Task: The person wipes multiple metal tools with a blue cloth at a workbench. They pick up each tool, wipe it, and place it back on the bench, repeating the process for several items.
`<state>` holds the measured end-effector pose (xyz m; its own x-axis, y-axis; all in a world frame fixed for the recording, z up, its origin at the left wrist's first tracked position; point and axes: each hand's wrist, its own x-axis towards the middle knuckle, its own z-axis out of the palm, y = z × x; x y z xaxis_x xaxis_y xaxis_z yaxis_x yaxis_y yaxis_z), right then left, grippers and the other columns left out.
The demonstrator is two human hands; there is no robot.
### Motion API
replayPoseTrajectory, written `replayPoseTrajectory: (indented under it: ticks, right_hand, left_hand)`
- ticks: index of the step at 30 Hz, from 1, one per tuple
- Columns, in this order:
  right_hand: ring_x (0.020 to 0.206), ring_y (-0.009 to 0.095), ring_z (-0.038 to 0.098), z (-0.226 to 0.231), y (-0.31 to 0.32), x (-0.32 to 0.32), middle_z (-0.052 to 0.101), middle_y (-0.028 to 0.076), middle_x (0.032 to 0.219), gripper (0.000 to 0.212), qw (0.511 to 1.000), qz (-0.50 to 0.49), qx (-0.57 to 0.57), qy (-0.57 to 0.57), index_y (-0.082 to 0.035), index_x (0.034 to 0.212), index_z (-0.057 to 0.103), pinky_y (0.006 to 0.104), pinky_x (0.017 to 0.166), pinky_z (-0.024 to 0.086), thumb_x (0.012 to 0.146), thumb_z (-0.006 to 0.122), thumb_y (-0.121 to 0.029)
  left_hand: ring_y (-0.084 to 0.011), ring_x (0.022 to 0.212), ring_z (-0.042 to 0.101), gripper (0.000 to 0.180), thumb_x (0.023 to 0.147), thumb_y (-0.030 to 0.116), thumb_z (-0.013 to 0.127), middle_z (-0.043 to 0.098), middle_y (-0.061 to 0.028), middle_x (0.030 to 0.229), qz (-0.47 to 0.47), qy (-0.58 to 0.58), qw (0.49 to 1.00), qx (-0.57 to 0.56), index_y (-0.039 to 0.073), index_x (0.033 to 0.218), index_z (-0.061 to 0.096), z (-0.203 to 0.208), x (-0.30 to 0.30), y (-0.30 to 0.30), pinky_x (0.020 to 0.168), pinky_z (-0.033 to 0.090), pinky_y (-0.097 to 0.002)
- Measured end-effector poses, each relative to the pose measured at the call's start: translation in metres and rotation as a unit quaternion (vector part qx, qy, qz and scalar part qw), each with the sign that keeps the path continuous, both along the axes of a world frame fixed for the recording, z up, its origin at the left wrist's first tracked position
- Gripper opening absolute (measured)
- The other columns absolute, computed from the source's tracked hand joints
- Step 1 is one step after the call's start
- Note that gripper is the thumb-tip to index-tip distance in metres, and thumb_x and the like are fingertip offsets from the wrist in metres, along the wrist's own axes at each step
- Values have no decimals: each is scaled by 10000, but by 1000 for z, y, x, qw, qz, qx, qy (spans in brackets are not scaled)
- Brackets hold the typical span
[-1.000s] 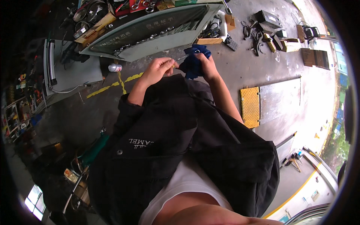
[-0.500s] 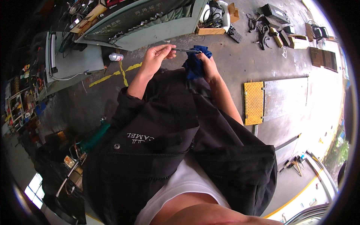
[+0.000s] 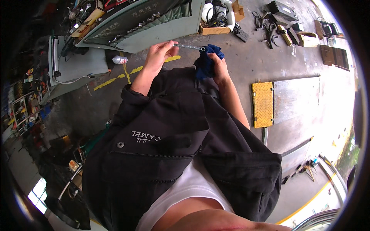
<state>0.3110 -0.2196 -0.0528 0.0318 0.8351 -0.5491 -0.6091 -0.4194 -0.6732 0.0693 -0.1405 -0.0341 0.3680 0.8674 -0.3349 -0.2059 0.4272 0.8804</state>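
left hand (image 3: 157, 55) pinches wrench (image 3: 189, 47) level | right hand (image 3: 217, 65) clamps blue rag (image 3: 206, 63), probably wiping its end

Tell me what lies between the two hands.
In the head view, a slim metal wrench spans the gap: the left hand pinches one end, and the right hand presses a dark blue cloth against the other.
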Motion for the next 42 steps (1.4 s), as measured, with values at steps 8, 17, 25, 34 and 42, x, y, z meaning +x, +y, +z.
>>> replayPoseTrajectory:
  ticks: [8, 17, 25, 34, 42]
  right_hand:
    - [823, 211, 679, -9, 6, -4, 660, 58, 975, 288, 999, -6, 29, 17, -59, 1189, 610, 355, 743, 577, 915, 627, -145]
    - [786, 177, 652, 0, 8, -39, 670, 23, 979, 343, 997, 59, -23, 49, -63, 1260, 612, 333, 719, 569, 924, 627, -134]
    - [838, 155, 656, -29, 25, -60, 683, 22, 1028, 335, 991, 131, -10, -14, -56, 1244, 641, 308, 742, 561, 918, 640, -137]
    - [859, 184, 660, -29, 39, -83, 679, 53, 1114, 435, 997, 65, -18, -23, -53, 1352, 566, 334, 747, 567, 932, 627, -144]
    - [768, 195, 668, -3, 62, -156, 676, 60, 939, 245, 996, 57, -9, -69, -67, 1175, 620, 327, 701, 571, 945, 618, -152]
  left_hand:
    - [-146, 877, 677, 291, 1031, 217, 597, 713, -86, 991, -2, 51, 999, 3, -24, 1160, 697, 1, -4, 1, 846, 557, -286]
    - [-125, 916, 675, 319, 1045, 226, 578, 713, -73, 1017, 72, 165, 984, 18, -29, 1212, 673, -5, -63, -24, 873, 553, -281]
    - [-127, 902, 704, 277, 1024, 170, 616, 736, -87, 1049, 190, 368, 903, 113, -10, 1221, 689, -29, -167, -19, 804, 557, -257]
    - [-144, 859, 731, 277, 1001, 188, 646, 750, -101, 1011, 232, 480, 827, 177, 9, 1204, 708, -61, -262, 30, 785, 564, -259]
    - [-183, 790, 736, 248, 946, 275, 695, 761, -105, 863, 283, 470, 815, 187, 98, 1110, 754, -88, -325, 76, 734, 551, -312]
